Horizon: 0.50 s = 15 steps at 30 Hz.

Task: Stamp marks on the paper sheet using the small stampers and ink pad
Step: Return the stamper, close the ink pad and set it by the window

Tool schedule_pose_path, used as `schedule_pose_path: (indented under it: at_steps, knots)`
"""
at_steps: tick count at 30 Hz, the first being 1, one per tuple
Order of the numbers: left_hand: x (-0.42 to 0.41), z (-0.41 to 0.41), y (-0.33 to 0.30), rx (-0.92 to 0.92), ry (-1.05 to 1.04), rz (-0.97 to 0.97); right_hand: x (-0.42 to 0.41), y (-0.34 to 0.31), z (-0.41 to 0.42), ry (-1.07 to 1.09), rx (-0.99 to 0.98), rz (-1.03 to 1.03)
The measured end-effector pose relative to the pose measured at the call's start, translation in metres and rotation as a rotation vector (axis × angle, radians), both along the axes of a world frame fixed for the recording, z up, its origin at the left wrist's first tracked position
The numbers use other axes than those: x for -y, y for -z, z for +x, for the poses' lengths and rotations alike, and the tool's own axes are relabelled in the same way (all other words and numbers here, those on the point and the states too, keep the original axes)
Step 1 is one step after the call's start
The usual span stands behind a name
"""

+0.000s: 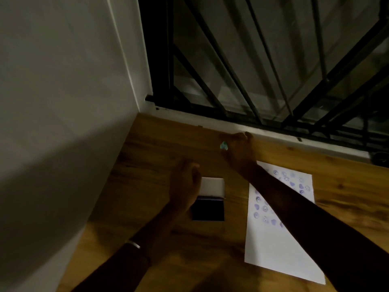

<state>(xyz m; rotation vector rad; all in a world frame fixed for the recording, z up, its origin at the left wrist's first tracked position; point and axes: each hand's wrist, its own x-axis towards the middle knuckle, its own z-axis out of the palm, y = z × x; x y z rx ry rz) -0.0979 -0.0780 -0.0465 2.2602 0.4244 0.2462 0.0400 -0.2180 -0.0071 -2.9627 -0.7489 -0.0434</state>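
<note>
Pinched at our right hand [237, 151], near the upper middle of the frame, is a small teal stamper [223, 146], the fingers curled around it so that only its end shows at the hand's left side; whether it sits on the wooden table [160, 140] or is lifted clear we cannot tell. Our left hand [185, 184] lies with relaxed, curled fingers against the left edge of the open ink pad [208, 208], holding nothing that we can see, its white lid [212, 186] folded back just above the dark pad. The paper sheet [271, 249] lies at right of centre, its upper half already dotted with purple marks and its lower half blank, partly crossed by our right forearm. We judge the step to be bringing this stamper to the ink, so we should keep the left hand steadying the pad, press the face flat and lightly, then set it squarely on the blank lower part. The window sill [273, 131] and its dark grille run close behind the right hand, and the wall [63, 102] closes the left, so free room lies toward the frame's bottom
</note>
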Motion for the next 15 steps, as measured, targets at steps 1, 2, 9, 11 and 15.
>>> schedule_pose_path:
  at_steps: [1, 2, 9, 11, 15]
  knots:
    - [-0.003, -0.002, 0.004, 0.006, 0.012, 0.037, -0.001, 0.004, 0.004, 0.008, -0.003, -0.047]
    - [-0.004, -0.002, 0.007, 0.01, 0.024, 0.063, -0.001, 0.007, 0.008, 0.017, -0.008, -0.095]
    - [-0.001, 0.003, 0.022, 0.0, 0.039, 0.161, -0.005, 0.025, 0.019, 0.065, -0.046, -0.063]
    - [-0.001, 0.002, 0.025, 0.0, 0.041, 0.163, -0.003, 0.026, 0.019, 0.072, -0.058, -0.047]
    - [-0.001, 0.002, 0.026, -0.015, 0.032, 0.151, 0.002, 0.024, 0.015, 0.073, -0.089, 0.006]
